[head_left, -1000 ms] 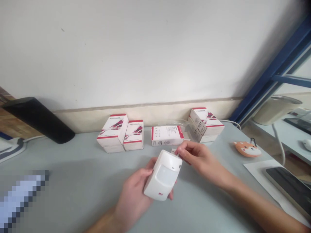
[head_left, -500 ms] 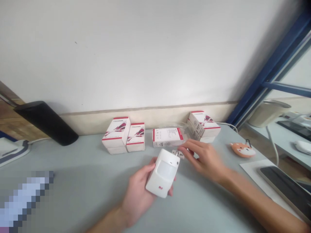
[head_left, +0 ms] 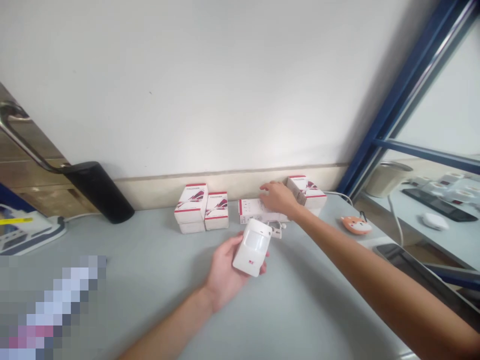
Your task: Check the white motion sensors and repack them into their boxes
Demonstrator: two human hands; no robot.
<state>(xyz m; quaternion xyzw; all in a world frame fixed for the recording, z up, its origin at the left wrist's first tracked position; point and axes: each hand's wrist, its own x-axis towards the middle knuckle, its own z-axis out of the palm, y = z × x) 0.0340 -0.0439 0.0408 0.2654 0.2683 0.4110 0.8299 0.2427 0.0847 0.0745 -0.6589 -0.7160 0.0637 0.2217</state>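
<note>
My left hand [head_left: 227,272] is closed around a white motion detector [head_left: 253,247], tilted, with its pale lens window and a small red logo facing up. My right hand [head_left: 277,196] is stretched out over the back of a flat-lying white and red box [head_left: 249,209], fingers apart and bent down; nothing shows in them. Whether the fingertips touch anything behind the box is hidden. A small white bracket [head_left: 276,231] lies on the table just beyond the detector's top end.
White and red boxes [head_left: 190,205] stand in stacks at the back left, more boxes [head_left: 313,195] at the back right. A black cylinder [head_left: 101,192] leans at left. An orange animal-shaped case [head_left: 356,225] and a dark phone-like slab [head_left: 405,265] lie on the right. A blue frame [head_left: 375,125] borders the table.
My right hand has left the detector's top end and moved back and left over the flat box. The left hand keeps hold of the detector. The view has shifted.
</note>
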